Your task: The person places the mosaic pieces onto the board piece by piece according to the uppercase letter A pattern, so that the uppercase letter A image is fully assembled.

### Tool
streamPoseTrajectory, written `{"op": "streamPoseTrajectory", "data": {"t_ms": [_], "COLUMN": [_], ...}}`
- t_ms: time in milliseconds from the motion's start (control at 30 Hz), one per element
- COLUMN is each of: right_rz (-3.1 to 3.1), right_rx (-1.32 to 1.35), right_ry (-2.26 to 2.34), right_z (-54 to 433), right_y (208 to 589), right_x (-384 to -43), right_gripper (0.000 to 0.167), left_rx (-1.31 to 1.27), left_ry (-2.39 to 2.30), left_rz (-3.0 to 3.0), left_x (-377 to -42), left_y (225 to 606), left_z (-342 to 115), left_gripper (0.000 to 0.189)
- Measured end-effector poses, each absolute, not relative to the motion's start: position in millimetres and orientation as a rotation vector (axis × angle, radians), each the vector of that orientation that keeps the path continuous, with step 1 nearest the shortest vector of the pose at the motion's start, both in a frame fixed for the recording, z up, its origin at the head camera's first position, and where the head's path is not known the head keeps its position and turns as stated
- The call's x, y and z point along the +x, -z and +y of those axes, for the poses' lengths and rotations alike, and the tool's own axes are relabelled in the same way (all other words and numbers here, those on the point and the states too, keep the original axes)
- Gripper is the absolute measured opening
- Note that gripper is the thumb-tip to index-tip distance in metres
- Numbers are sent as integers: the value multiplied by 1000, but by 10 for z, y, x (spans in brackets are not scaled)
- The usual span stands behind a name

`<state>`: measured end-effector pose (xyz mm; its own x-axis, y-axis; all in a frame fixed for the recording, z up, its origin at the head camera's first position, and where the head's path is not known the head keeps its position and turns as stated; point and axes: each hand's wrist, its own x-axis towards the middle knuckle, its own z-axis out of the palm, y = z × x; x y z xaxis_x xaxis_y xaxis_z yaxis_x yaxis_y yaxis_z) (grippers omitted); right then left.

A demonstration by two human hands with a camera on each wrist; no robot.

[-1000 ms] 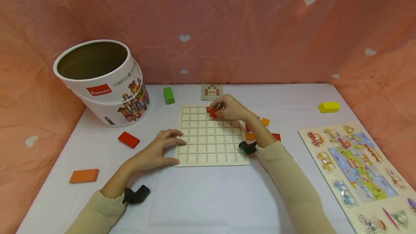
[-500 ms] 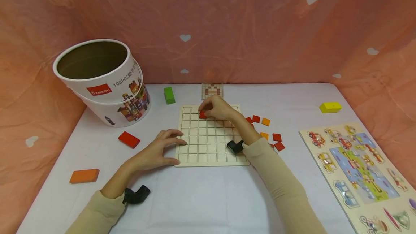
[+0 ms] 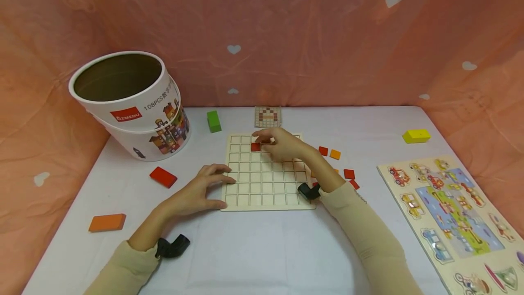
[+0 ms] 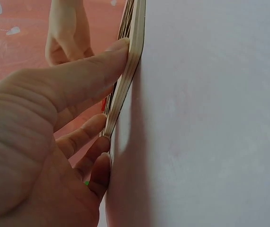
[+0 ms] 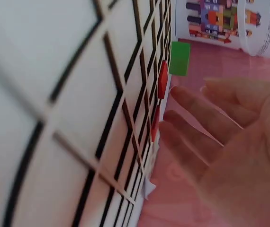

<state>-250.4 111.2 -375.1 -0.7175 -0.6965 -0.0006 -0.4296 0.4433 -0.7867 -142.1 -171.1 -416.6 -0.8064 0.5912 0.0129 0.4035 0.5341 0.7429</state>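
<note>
A pale wooden grid board (image 3: 254, 189) lies in front of me. My left hand (image 3: 203, 189) rests at its left edge, thumb at the near corner and fingertips on the rim, as the left wrist view also shows. A red square tile (image 3: 255, 147) sits in a cell near the board's far side. Right beside it, my right hand (image 3: 282, 144) hovers with fingers extended and nothing between them. Two red tiles, a nearer one (image 5: 155, 124) and a farther one (image 5: 163, 80), show close to its fingertips in the right wrist view; the head view hides one behind the hand.
Loose red tiles (image 3: 349, 174) and orange tiles (image 3: 335, 154) lie right of the board, partly behind the right forearm. A pattern card (image 3: 268, 117) lies beyond it. A white bucket (image 3: 135, 124), several coloured blocks and a picture puzzle (image 3: 458, 213) stand or lie around.
My right hand has moved left with a red tile, set it in a cell near the far side and let go, now drawing slightly back right. The left hand stays put.
</note>
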Motion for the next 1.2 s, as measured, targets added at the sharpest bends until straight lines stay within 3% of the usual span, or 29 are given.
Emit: {"op": "streamPoseTrajectory", "data": {"t_ms": [133,333,567,867,1200], "right_rz": [2304,2319,2263,2485,2531], "right_rx": [-971,-982,-968,-629,-597], "right_ry": [986,920,1246,1255,1192], "right_z": [1173,1246,1695,2533,2642], "right_y": [3731,3721,3669,3829,3919], "right_x": [-2404,-2344,-2353,-2420,-2433], "right_gripper": [54,60,53,46,40], "left_rx": [842,827,827,818,841], "left_ry": [-1121,-1113,-1113,-1110,-1119], "left_rz": [2546,2554,2547,2548,2557], "left_x": [-1415,-1416,-1422,-1433,-1429], "left_y": [4163,4165,4167,4175,4193], "left_z": [-1703,-1702,-1689,-1690,-1710], "left_gripper": [51,51,50,50,50]}}
